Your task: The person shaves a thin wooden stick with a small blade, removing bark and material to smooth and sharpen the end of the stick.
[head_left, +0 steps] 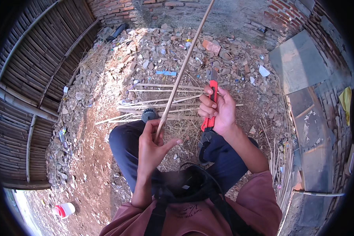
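A long, thin bamboo strip (179, 77) slants up and to the right from my left hand (150, 148). Its lower end rests in the curled fingers, while my thumb points away to the right. In my right hand (225, 113) is a red utility knife (213, 87), held upright with its metal blade out at the top. Blade and strip are apart. Beyond my knees, several more bamboo strips (145, 106) lie crosswise on the ground among straw-like shavings.
Broken brick and stone rubble (161, 45) spreads toward the brick wall (208, 15). A bamboo slat wall (35, 51) stands left. Worn boards (303, 63) lean on the right, with thin sticks (278, 169) alongside. A white container with a red lid (67, 209) lies at lower left.
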A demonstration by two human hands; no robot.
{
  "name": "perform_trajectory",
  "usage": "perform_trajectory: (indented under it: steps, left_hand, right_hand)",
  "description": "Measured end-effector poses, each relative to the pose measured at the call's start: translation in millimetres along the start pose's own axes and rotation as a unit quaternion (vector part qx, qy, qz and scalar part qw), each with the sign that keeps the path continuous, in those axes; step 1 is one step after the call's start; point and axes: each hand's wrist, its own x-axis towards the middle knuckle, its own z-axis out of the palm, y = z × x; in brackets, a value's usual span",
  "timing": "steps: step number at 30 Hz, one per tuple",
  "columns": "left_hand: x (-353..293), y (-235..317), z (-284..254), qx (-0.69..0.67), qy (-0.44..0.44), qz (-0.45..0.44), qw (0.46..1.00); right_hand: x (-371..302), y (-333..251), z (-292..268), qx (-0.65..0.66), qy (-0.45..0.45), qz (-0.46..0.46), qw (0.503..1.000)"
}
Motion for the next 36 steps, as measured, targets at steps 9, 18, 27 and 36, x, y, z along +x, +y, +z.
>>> perform_trajectory:
  steps: [9, 18, 27, 36]
  left_hand:
    - [2.6, 1.7, 36.1, 0.073, -0.001, 0.065, 0.995]
    - [0.1, 1.7, 31.8, -0.007, -0.042, 0.043, 0.998]
    - [-8.1, 22.0, 17.4, -0.122, -0.024, 0.027, 0.992]
    - [-5.7, 9.9, 7.7, -0.052, -0.005, 0.029, 0.998]
  right_hand:
    - [-4.3, 26.2, 9.8, 0.014, 0.026, 0.029, 0.999]
    - [-8.3, 5.2, 21.1, -0.116, -0.031, 0.0, 0.993]
    - [-19.9, 9.6, 41.7, -0.731, -0.084, -0.213, 0.643]
    - [-21.1, 39.5, 34.4, -0.827, -0.077, -0.276, 0.483]
